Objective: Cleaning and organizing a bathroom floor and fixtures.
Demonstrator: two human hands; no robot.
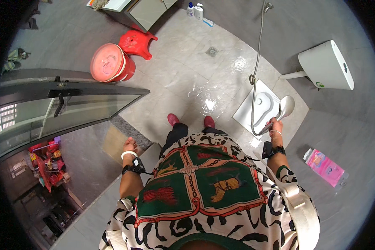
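Observation:
My right hand [275, 124] is wrapped round the handle of a silver shower head [286, 106], held out to the right. Its metal hose [258, 50] hangs from a wall fitting at the top and loops up to the handle. Below and left of the shower head is a white squat toilet [257, 100] set in the floor. My left hand [130, 145] hangs at the left near the doorway, fingers curled in, with nothing visible in them. Each wrist wears a light bangle and a black strapped device.
Wet, shiny tiles [183, 79] surround my red shoes. A lidded red bucket [108, 62] and red stool [138, 43] stand left, by an open glass door [79, 108]. Bottles [198, 11] and a brush sit at the far wall. A white cistern [327, 64] and pink package [326, 167] are right.

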